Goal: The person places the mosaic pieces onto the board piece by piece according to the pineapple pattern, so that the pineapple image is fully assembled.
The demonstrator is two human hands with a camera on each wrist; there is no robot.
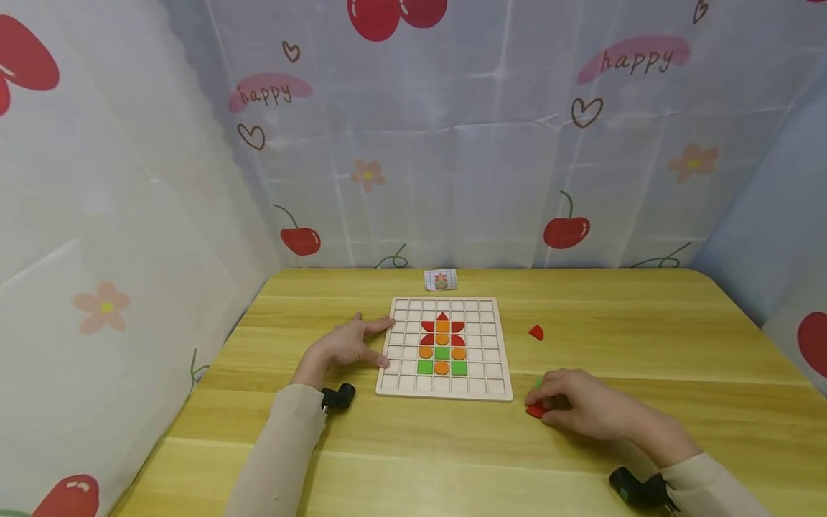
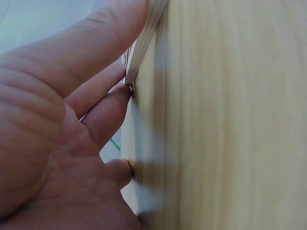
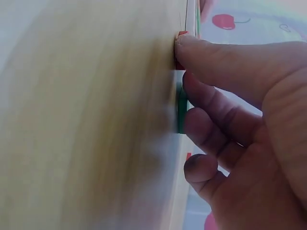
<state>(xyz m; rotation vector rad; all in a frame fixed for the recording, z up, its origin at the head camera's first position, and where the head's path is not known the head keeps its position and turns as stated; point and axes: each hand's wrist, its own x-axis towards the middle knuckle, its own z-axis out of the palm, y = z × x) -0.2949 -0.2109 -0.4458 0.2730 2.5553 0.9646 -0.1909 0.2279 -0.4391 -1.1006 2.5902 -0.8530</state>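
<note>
A pale wooden grid board [image 1: 487, 370] lies flat on the table. Red, orange and green flat pieces fill some of its middle squares. My left hand [image 1: 349, 343] rests at the board's left edge, thumb and fingers spread and touching the rim; the left wrist view shows the thumb [image 2: 96, 48] against the board's side. Right of the board, my right hand [image 1: 584, 403] pinches a red quarter-circle piece [image 1: 535, 411] at the table surface. A green piece [image 3: 182, 108] stands beside its fingers, mostly hidden in the head view.
Another red quarter-circle piece [image 1: 537, 332] lies on the table to the board's right. A small pattern card [image 1: 441, 279] sits behind the board. Printed curtains [image 1: 446, 179] hang along the back and sides of the wooden table [image 1: 400, 459].
</note>
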